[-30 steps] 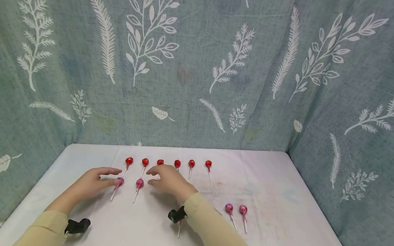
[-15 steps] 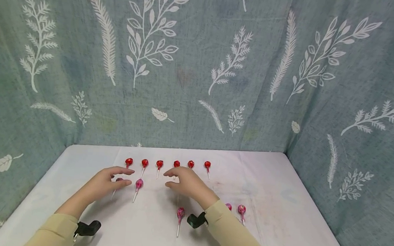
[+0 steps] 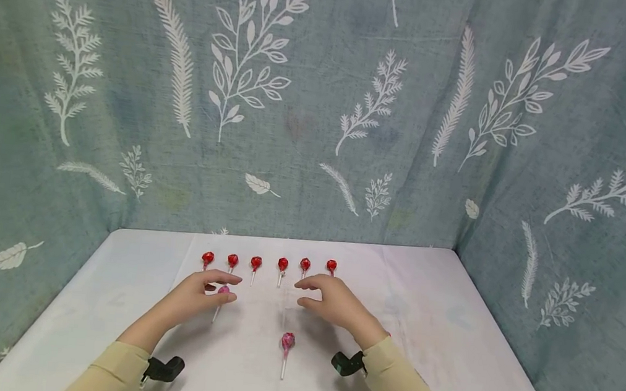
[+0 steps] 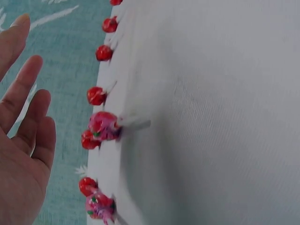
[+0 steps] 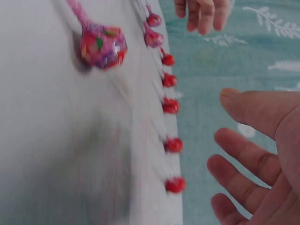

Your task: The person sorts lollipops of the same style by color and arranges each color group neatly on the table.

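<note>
My left hand [image 3: 192, 297] hovers over the left part of the table with fingers loosely spread, holding nothing. Just beyond its fingertips a pink-wrapped lollipop [image 3: 224, 289] is partly covered; the left wrist view also shows another pink lollipop [image 4: 100, 206]. My right hand [image 3: 339, 306], likewise relaxed and holding no object, hangs right of the middle, below the red lollipops. Between the hands and nearer the front lies a pink lollipop [image 3: 288, 341], stick toward me. Several red lollipops form a row at the back, including a red one [image 3: 256, 262]. My right forearm hides most of the table's right-hand lollipops.
The white-covered table [image 3: 446, 331] ends at a blue-green curtain [image 3: 290, 206] with white leaf prints, which closes in the back and both sides. A black wrist camera [image 3: 165, 369] sits on the left wrist, another camera [image 3: 347, 364] on the right.
Both hands have moved to the right above the table, the left one away from the leftmost pink lollipop it was touching. The visible lollipops lie where they were.
</note>
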A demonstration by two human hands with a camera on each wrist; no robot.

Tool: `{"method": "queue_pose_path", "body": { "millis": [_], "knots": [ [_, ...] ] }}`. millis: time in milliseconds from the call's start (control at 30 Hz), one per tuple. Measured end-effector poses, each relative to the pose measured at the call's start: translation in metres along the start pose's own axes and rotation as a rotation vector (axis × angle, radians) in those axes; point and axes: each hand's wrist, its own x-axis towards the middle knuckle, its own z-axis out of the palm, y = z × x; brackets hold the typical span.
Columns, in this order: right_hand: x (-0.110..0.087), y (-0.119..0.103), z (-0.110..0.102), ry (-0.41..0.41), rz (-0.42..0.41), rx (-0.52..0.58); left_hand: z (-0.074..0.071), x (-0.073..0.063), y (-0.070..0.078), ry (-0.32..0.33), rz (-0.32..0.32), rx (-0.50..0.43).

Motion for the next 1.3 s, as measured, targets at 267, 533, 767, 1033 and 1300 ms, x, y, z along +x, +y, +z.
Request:
{"method": "queue_pose_path", "body": {
  "millis": [267,533,767,1033,1300],
  "knots": [
    [-0.035,0.026,-0.022,0.053,0.068,0.043,0.019,0.003,0.008,-0.011,-0.01,-0.032],
    [-0.066,0.047,-0.034,0.079,0.126,0.079,0.037,0.003,0.015,-0.061,0.036,-0.074],
    [-0.083,0.061,-0.037,0.088,0.173,0.092,0.055,0.005,0.018,-0.109,0.043,-0.063],
    [-0.097,0.07,-0.037,0.099,0.218,0.071,0.076,0.006,0.028,-0.177,0.05,-0.112],
    [-0.106,0.073,-0.033,0.115,0.268,0.052,0.092,0.006,0.03,-0.243,0.057,-0.135]
  ]
}}
